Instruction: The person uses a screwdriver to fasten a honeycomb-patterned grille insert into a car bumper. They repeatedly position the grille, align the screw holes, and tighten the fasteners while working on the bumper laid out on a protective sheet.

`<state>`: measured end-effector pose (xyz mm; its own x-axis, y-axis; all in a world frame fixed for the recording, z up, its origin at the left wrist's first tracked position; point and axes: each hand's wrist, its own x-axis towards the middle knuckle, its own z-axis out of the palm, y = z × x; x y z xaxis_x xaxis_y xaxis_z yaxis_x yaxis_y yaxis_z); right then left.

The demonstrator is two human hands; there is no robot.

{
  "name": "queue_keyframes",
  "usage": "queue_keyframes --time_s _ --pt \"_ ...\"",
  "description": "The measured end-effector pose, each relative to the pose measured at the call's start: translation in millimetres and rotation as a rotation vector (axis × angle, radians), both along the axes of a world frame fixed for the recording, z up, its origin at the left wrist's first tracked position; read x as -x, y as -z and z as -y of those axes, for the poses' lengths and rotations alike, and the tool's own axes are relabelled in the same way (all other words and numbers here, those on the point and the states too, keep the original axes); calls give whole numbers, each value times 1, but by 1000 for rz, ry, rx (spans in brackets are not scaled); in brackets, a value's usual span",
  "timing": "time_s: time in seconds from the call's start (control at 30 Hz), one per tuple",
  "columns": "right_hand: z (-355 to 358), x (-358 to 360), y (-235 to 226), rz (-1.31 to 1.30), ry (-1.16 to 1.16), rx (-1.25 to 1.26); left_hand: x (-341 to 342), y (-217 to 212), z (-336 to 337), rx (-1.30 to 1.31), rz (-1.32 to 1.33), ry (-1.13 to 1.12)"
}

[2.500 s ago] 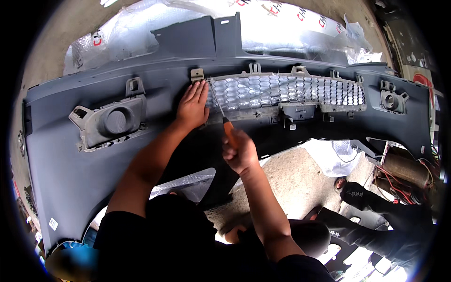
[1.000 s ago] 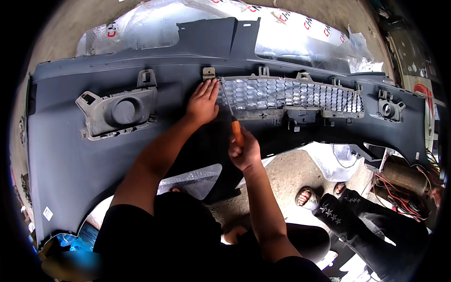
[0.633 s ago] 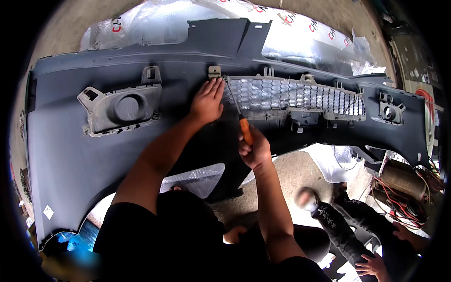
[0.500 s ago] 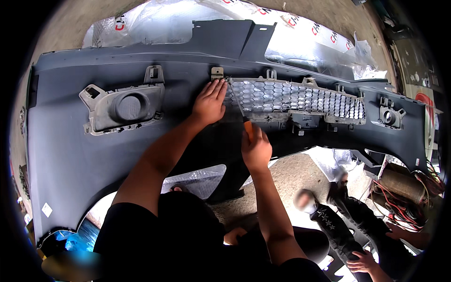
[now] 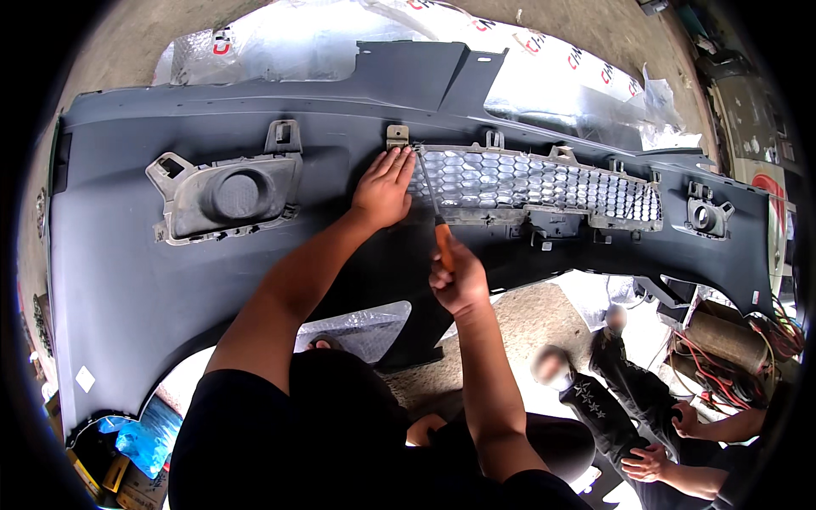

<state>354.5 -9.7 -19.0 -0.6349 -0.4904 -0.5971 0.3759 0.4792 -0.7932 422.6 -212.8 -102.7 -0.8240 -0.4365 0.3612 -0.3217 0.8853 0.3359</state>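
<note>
A large dark grey car bumper (image 5: 102,280) lies across the view with its inner side up. Set into it is a honeycomb grille (image 5: 544,180) with clips along its edges. My left hand (image 5: 384,191) lies on the bumper with fingers extended, the tips at the grille's left end just below a tan metal tab (image 5: 397,136). In my right hand (image 5: 463,280) is a screwdriver (image 5: 443,236) with an orange handle. Its long thin shaft slants up across the grille's left part, the tip close to my left fingertips. What exactly the tip touches is too small to tell.
Grey fog-lamp housings sit in the bumper, a large one (image 5: 234,195) left and a smaller one (image 5: 705,212) right. Shiny wrapping (image 5: 578,68) lies behind. A seated person's hands (image 5: 650,463) are at lower right, near a brown cylinder (image 5: 722,336) with red cables.
My right hand has shifted back on the screwdriver handle, so more orange shows. My left hand stays at the grille end. The other person's arms have come further into view.
</note>
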Motion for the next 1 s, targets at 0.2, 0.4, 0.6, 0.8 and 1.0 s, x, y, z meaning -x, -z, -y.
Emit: queue_keyframes --time_s 0.2,0.4,0.6,0.8,1.0 --pt "-1 -6 -2 -793 -160 -174 -1 2 -4 11 -20 5" --pt "4 -11 -7 -951 -307 -259 8 -12 0 -78 27 -10" --pt "5 0 -9 -924 -321 -233 38 -5 19 74 -154 -7" --pt "3 29 -11 -996 -361 -366 83 17 29 14 -96 -88" --pt "-5 51 -2 -906 -355 -408 113 30 24 -85 -40 -152"
